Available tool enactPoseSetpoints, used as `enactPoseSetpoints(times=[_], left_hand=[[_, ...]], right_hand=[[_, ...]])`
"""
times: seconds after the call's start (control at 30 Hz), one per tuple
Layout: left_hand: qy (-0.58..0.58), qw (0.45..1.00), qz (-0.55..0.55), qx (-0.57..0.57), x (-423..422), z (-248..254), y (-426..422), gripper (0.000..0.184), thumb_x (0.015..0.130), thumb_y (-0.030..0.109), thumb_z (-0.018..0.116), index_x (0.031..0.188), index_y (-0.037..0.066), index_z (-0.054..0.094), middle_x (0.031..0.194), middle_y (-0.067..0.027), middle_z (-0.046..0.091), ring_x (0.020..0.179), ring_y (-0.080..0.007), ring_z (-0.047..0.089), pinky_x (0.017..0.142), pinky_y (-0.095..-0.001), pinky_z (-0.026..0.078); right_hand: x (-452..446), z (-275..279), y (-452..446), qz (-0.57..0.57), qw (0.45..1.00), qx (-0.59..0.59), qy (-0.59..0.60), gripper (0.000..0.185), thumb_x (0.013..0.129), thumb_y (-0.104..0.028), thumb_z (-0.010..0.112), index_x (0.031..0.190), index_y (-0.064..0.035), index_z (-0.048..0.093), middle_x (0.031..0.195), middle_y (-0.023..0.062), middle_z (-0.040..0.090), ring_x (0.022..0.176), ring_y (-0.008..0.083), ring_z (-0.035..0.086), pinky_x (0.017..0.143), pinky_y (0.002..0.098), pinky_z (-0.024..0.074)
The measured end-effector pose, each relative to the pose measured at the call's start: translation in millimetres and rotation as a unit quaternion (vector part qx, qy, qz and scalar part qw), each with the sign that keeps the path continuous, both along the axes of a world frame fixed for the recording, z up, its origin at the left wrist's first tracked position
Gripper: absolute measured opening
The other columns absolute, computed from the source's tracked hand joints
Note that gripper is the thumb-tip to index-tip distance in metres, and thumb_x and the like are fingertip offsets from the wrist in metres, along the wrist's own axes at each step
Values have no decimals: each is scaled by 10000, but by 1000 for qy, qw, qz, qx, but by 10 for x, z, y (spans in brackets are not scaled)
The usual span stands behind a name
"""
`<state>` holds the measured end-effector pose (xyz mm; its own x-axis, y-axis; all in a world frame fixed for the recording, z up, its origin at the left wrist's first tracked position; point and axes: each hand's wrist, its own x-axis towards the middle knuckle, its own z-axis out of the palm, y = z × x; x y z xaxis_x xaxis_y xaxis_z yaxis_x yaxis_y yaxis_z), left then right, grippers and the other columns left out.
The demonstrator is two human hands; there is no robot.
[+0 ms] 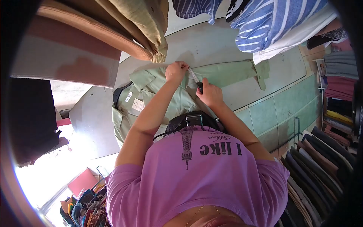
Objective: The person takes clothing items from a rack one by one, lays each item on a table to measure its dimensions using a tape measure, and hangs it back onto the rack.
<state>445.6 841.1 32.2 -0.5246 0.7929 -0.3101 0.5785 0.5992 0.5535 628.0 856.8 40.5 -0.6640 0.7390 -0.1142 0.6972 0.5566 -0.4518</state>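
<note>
A light green garment [159, 92] with a collar and a long sleeve [227, 73] lies on a grey table [94, 113]. Part of a black hanger [120, 92] shows at its collar, near a paper tag [138, 104] and a white label [129, 97]. Over the upper part of the sleeve, my left hand [176, 72] pinches the end of a short white measuring tape [193, 74]. The tape's dark case [199, 86] is gripped in my right hand [210, 94], just below the sleeve. The tape runs between my two hands.
Striped blue clothes [261, 28] and tan trousers [140, 22] hang above the table. Dark cloth [32, 117] hangs at the left. Folded clothes [340, 79] are stacked at the right, with a row of hanging garments [317, 162] at the lower right.
</note>
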Motion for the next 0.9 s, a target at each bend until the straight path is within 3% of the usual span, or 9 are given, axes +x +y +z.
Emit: enactPoseSetpoints(times=[0.13, 0.77, 0.83, 0.87, 0.9], left_hand=[[61, 998, -5, 26, 41, -106, -42, 139, 752, 239, 650, 862, 157, 668, 788, -9, 668, 740, -212, 635, 643, -345, 488], [46, 996, 14, 73, 9, -208, -107, 110, 735, 212, 672, 809, 133, 653, 735, -13, 660, 681, -193, 634, 617, -329, 487], [3, 997, -35, 66, -64, -226, -132, 150, 745, 206, 667, 881, 145, 645, 898, -73, 636, 846, -254, 601, 709, -371, 480], [5, 997, -31, 69, -103, -195, -174, 150, 745, 206, 667, 881, 145, 645, 898, -73, 636, 846, -254, 601, 709, -371, 480], [50, 981, -79, 169, -144, -157, -268, 199, 750, 188, 663, 942, 145, 628, 985, -94, 605, 928, -277, 564, 773, -376, 461]], right_hand=[[184, 0, -75, 5, 1000, 1, -16, 324, 735, -281, 602, 874, -54, 416, 603, 149, 590, 545, 343, 601, 501, 446, 489], [498, -206, -332, 9, 1000, -4, 16, 329, 761, -292, 582, 894, -51, 403, 599, 148, 585, 540, 338, 597, 502, 446, 490], [501, -198, -324, -7, 1000, -23, 12, 337, 757, -297, 593, 919, -49, 431, 623, 156, 596, 567, 344, 604, 523, 451, 492], [504, -194, -309, -22, 999, -43, 9, 349, 753, -301, 603, 945, -48, 458, 647, 164, 608, 594, 350, 610, 543, 457, 494], [530, -227, -286, -15, 999, -41, 11, 349, 753, -301, 603, 945, -48, 458, 647, 164, 608, 594, 350, 610, 543, 457, 494]])
